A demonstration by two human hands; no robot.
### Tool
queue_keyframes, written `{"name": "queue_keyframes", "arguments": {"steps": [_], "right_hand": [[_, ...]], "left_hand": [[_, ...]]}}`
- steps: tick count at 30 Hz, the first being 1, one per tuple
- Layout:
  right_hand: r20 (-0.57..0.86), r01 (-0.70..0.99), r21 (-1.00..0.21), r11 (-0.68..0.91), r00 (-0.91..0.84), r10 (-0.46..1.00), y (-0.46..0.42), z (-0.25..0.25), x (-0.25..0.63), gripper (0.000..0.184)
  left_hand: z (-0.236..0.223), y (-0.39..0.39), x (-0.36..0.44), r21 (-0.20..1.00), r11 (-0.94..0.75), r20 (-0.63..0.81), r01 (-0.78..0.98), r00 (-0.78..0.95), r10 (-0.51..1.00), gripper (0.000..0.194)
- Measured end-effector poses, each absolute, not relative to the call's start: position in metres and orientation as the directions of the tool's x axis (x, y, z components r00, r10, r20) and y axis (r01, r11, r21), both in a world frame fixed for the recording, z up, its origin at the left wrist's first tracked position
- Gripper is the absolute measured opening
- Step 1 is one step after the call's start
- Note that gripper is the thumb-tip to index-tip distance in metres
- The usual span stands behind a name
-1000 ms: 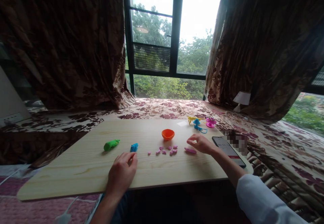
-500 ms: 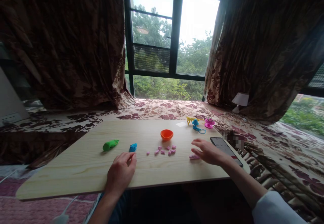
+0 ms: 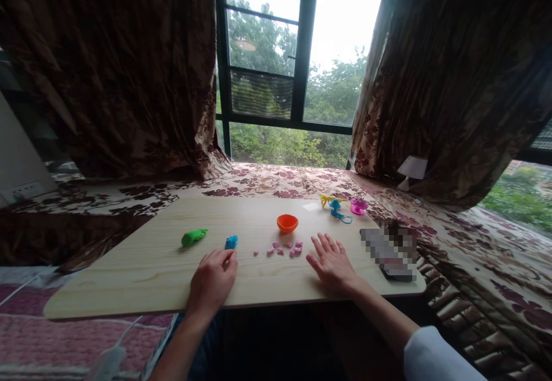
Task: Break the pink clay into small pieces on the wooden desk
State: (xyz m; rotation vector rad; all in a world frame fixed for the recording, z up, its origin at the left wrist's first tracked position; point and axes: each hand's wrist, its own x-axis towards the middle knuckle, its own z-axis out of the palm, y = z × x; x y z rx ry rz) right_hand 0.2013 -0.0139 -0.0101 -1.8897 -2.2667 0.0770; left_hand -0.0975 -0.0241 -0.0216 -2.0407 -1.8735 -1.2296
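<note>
Pink pieces (image 3: 280, 251) lie on the tabletop (image 3: 129, 277) between bowl (image 3: 287, 229) and near edge. Right hand (image 3: 332, 261), pinched earlier, now spreads wide; the pink roll is hidden, presumably beneath it. Left hand (image 3: 212, 280) curls narrow near the blue lump (image 3: 232, 242); its contents cannot be told.

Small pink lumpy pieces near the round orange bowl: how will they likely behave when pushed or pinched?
The small pink lumpy pieces look irregular, so they may scoot or tumble rather than roll far. They are tiny beside the right hand, so each is probably light. Their uneven, dough-like look suggests they could be soft and squash under a firm pinch.
</note>
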Motion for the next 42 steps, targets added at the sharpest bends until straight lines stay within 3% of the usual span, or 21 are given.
{"name": "queue_keyframes", "arguments": {"steps": [10, 19, 29, 37, 42], "right_hand": [[0.139, 0.983, -0.163, 0.09, -0.068, 0.988, 0.046, 0.004, 0.19, 0.064], [0.081, 0.972, -0.117, 0.202, -0.194, 0.978, -0.037, -0.013, 0.197, 0.065], [0.063, 0.987, -0.159, 0.012, -0.002, 0.998, 0.052, 0.005, 0.194, 0.062], [0.032, 0.979, -0.117, 0.165, -0.162, 0.986, -0.029, -0.009, 0.192, 0.06], [0.061, 0.985, -0.133, 0.109, -0.102, 0.993, 0.007, -0.005, 0.195, 0.061]], "left_hand": [[-0.017, -0.028, -0.096, 0.403, -0.226, 0.639, 0.887, -0.096, 0.763, 0.021], [-0.018, -0.03, -0.094, 0.419, -0.22, 0.633, 0.881, -0.11, 0.766, 0.021], [-0.016, -0.029, -0.094, 0.4, -0.221, 0.641, 0.889, -0.1, 0.761, 0.022], [-0.018, -0.029, -0.093, 0.419, -0.212, 0.629, 0.883, -0.114, 0.769, 0.022], [-0.018, -0.029, -0.093, 0.405, -0.218, 0.628, 0.888, -0.097, 0.772, 0.021]]}}
